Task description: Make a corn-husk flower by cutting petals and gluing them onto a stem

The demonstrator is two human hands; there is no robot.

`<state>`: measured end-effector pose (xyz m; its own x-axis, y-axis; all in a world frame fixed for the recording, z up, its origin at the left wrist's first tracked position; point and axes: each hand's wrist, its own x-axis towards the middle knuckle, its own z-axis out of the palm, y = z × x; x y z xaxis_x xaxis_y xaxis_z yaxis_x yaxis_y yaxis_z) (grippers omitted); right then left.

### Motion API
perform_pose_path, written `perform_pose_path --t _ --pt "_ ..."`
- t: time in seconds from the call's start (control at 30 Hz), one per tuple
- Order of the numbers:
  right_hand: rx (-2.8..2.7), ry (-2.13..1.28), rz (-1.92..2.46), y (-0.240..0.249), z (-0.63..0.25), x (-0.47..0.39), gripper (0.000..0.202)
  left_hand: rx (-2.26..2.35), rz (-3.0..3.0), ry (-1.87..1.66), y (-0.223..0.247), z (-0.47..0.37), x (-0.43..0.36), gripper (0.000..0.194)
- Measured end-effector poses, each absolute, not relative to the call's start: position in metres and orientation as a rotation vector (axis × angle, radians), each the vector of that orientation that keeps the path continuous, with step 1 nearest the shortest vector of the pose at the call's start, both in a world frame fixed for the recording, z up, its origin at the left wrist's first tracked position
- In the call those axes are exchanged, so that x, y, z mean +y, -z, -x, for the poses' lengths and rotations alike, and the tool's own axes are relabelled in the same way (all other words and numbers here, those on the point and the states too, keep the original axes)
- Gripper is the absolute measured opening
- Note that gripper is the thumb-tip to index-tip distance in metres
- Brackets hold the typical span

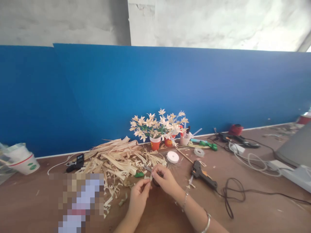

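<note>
In the head view, we are pinching a small pale sliver (pixel 151 178) with our left hand (pixel 139 193), fingertips together on it; the piece is sitting between our two hands, above the near side of the bench (pixel 155 215). Our right hand's (pixel 166 180) grip is closing around the scissors (pixel 155 183), their blades pointing away from us, though we are not telling whether they are cutting. Behind, cream flowers (pixel 151 123) are already standing assembled in a red paper cup (pixel 155 144) and its neighbour, so we are judging much of the making done. A heap of dry strips (pixel 116 158) is lying loose, apparently awaiting shaping, while a white tape roll (pixel 172 157) and glue gun (pixel 202 174) are resting nearby, unheld.
</note>
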<state>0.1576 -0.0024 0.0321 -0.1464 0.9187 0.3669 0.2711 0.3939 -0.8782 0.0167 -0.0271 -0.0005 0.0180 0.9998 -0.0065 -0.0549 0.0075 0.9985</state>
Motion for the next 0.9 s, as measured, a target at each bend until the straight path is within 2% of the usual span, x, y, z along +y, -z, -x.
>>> perform_pose_path --t 0.23,0.9 --pt "-1.685 -0.740 1.045 -0.0315 -0.1573 -0.0030 0.023 1.159 -1.181 -1.199 -0.0031 -0.0178 -0.0284 0.035" --pt "-1.518 -0.885 1.123 -0.0284 -0.1563 -0.0004 0.028 1.130 -1.166 -1.139 -0.0042 -0.0189 -0.0294 0.032"
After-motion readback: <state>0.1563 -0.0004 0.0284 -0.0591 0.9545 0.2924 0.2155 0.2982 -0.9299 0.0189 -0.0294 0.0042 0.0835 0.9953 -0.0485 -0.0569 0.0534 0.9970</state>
